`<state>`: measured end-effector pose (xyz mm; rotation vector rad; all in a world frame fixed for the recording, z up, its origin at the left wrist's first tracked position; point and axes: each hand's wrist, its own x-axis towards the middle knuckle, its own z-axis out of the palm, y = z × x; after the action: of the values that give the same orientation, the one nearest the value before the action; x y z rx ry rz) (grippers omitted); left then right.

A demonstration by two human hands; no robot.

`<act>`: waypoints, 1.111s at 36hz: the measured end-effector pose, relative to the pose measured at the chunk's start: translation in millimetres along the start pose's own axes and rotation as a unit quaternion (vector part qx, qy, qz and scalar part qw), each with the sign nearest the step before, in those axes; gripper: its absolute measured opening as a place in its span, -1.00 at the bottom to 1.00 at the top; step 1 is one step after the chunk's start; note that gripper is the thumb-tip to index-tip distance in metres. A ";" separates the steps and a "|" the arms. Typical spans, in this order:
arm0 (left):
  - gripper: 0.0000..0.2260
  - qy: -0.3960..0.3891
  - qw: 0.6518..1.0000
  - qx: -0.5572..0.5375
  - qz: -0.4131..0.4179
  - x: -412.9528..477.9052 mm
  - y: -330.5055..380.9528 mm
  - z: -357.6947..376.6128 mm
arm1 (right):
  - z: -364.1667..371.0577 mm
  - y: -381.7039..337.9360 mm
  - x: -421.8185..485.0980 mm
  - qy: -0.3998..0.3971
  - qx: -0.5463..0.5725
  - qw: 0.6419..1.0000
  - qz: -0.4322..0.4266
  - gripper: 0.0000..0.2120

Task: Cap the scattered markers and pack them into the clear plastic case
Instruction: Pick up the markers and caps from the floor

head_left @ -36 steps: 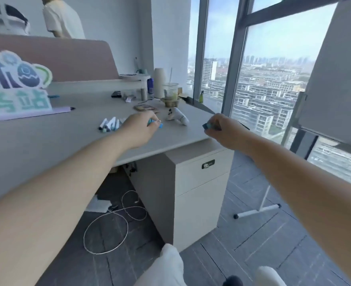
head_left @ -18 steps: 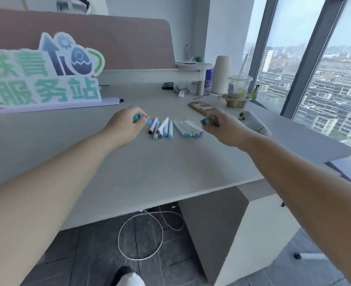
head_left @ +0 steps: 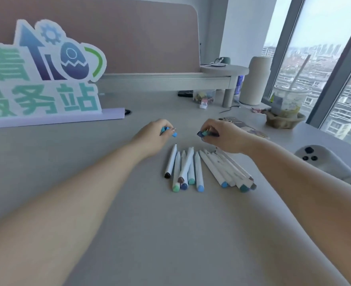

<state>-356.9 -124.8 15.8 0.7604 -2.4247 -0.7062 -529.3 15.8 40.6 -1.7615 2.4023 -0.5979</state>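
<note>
Desk (head_left: 170, 234) | markers (head_left: 198, 168) uncapped | left fingers (head_left: 164, 123) pinch blue caps (head_left: 172, 133) | right fingers (head_left: 211, 125) pinch dark caps (head_left: 203, 134)

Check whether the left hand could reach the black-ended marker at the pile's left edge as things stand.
Probably yes: the left hand is just beyond the black-ended marker with bare desk between, though it holds blue caps.

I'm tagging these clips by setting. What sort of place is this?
Probably a high-rise office: a desk backed by a pink partition screen, a riser shelf along it, and a tall window overlooking city blocks far below.
</note>
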 end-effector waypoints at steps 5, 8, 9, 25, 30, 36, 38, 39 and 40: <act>-0.87 -0.033 0.999 0.010 0.014 31.0 -3.4 20.3 | 4.3 12.7 18.7 -0.037 -0.001 0.999 -0.006 -0.81; -0.89 -0.047 0.998 0.008 0.035 39.1 -7.8 29.5 | 6.3 15.8 21.3 -0.050 0.002 0.999 -0.014 -0.83; -0.87 -0.047 0.998 0.010 0.041 40.0 -8.9 31.5 | 6.4 16.1 20.7 -0.062 -0.001 0.998 -0.017 -0.83; -0.59 -0.101 0.972 -0.209 -0.028 21.9 7.0 24.8 | -0.9 13.6 7.8 -0.117 0.172 0.977 0.044 -0.47; -0.52 -0.139 0.955 -0.259 -0.030 16.7 11.8 20.7 | -3.1 12.2 5.5 -0.098 0.235 0.964 0.071 -0.44; -0.46 -0.104 0.957 -0.266 -0.048 13.5 10.4 16.7 | -6.7 6.2 0.2 -0.055 0.248 0.963 0.089 -0.37; -0.43 -0.084 0.959 -0.263 -0.056 10.4 6.0 13.4 | -7.7 5.4 -1.2 -0.032 0.243 0.965 0.089 -0.37; -0.42 -0.076 0.961 -0.257 -0.060 7.7 3.0 11.1 | -8.5 4.3 -2.1 -0.022 0.236 0.967 0.090 -0.37; -0.42 -0.068 0.963 -0.251 -0.064 3.6 0.5 7.6 | -9.5 2.3 -3.5 -0.014 0.226 0.970 0.089 -0.38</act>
<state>-364.2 -124.2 11.7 0.6761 -2.1741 -1.3957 -533.1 22.1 48.0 -1.3430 2.1473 -0.9907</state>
